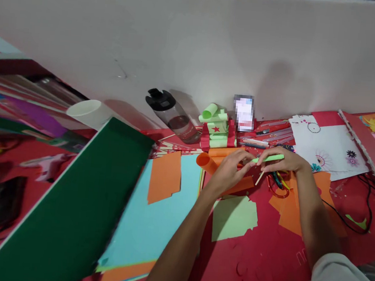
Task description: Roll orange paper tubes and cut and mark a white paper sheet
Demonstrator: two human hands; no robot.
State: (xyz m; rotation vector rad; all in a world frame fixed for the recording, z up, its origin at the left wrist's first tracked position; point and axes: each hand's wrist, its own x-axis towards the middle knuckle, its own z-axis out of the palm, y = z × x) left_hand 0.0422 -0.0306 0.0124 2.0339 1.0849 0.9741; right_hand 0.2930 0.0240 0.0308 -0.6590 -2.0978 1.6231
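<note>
A thin light green paper roll (275,158) lies across the fingers of my right hand (279,161), which is closed around it. My left hand (232,170) pinches the roll's left end between thumb and fingers. A thin wooden stick (259,178) slants down from under my right hand; what holds its upper end is hidden. Just left of my left hand stands an orange paper roll (208,163), with more orange paper (241,186) under the hand. Scissors (279,188) with coloured handles lie below my right hand. A cut sheet of pale green paper (235,219) rests nearer me.
A green model (215,129) with a red star stands at the back beside a phone (244,114) and a bottle (176,117). A dark green board (80,205) and blue sheets (154,225) lie left. Orange sheets (291,213) and a black cable (341,217) are right.
</note>
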